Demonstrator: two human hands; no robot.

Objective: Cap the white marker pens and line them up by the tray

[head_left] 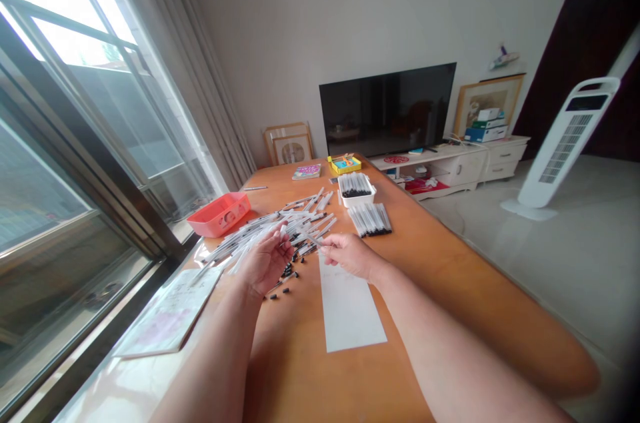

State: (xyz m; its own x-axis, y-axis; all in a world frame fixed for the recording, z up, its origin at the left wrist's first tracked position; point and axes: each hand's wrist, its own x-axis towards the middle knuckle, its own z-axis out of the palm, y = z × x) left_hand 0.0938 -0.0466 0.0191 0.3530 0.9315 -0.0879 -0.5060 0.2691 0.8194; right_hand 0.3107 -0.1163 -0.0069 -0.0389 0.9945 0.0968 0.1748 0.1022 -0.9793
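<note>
My left hand is turned palm up over the near edge of the pile, its fingers curled and closed on a short whitish pen piece that shows at the fingertips. Thumb and fingers of my right hand pinch a thin clear pen, which points left toward my left hand. Beneath and beyond both hands lies a loose pile of clear pen barrels. Several small black caps are scattered just below. Under my right hand is a white sheet of paper.
Pens with black ends fill a white basket; a row of pens lies before it. A red basket stands left, a booklet near left. Farther back are a yellow box and a pink book on the wooden table.
</note>
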